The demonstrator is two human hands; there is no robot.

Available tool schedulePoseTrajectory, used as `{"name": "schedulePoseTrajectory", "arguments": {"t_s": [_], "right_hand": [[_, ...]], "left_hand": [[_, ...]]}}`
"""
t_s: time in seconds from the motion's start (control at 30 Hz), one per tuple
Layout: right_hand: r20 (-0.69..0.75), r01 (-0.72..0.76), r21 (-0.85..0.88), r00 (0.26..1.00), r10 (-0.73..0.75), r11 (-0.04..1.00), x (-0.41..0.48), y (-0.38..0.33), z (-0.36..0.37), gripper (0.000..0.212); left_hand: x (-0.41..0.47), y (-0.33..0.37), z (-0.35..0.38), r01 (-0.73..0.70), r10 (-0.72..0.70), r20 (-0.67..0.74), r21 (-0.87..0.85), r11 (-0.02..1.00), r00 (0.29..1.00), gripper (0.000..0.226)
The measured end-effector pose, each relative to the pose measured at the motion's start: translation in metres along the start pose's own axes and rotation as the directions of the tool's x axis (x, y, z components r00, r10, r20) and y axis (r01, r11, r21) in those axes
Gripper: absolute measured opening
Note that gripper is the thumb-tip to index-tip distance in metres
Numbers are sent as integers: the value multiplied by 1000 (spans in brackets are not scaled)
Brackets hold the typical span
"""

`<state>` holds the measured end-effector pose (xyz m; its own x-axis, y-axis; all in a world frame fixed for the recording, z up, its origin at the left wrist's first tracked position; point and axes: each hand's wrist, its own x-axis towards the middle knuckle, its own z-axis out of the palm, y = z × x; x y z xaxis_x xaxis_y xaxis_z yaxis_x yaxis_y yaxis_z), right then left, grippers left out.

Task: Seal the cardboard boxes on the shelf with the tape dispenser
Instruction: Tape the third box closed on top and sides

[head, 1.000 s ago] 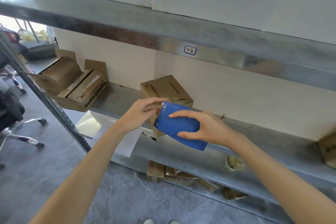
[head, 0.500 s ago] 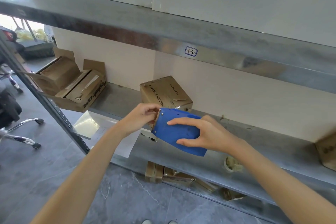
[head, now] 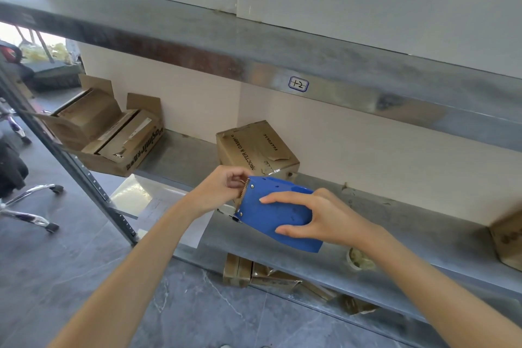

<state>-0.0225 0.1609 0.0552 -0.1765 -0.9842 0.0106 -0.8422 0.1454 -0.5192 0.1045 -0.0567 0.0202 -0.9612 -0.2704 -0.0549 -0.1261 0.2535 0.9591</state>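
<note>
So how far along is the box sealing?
Nothing looks sealed yet. In hand: the right hand grips the tape dispenser; the left hand pinches at its toothed edge, apparently freeing tape. Left: the closed middle box shows no fresh tape, the open box has flaps up, a third box sits far right.

- The tape dispenser (head: 278, 216) is in front of the middle box (head: 257, 147), over the front of the shelf (head: 418, 232).
- The right hand (head: 327, 217) grips its right part, and the left hand (head: 223, 192) pinches at its left, toothed end.
- The middle box stands on the shelf, near the back wall.
- The open box (head: 107, 133) sits at the shelf's left end, well apart from the middle box.
- A third box (head: 508, 237) stands at the far right.
- A small round thing (head: 360, 258) lies on the shelf under the right wrist.
- Flattened cardboard (head: 254, 272) lies below the shelf.
</note>
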Motion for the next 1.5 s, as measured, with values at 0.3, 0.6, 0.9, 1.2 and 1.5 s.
{"name": "schedulePoseTrajectory", "arguments": {"t_s": [0.3,0.6,0.9,1.2,1.5], "right_hand": [[104,-72,22,992,70,997,8,8,-10,57],[102,-106,32,990,102,994,2,22,-23,51],[83,-136,23,988,134,990,-9,38,-27,51],[62,-221,22,974,220,975,-22,46,-26,52],[43,-233,-2,972,232,973,-22,47,-22,51]], "left_hand": [[13,0,2,-16,19,-166,20,1000,986,36],[12,-4,12,-9,-8,-370,-46,999,929,16],[-7,-17,-1,-39,-40,-517,-140,989,855,12],[-15,-31,6,-18,-111,-503,-244,970,857,7],[-8,-44,14,-19,-85,-552,-180,984,830,14]]}}
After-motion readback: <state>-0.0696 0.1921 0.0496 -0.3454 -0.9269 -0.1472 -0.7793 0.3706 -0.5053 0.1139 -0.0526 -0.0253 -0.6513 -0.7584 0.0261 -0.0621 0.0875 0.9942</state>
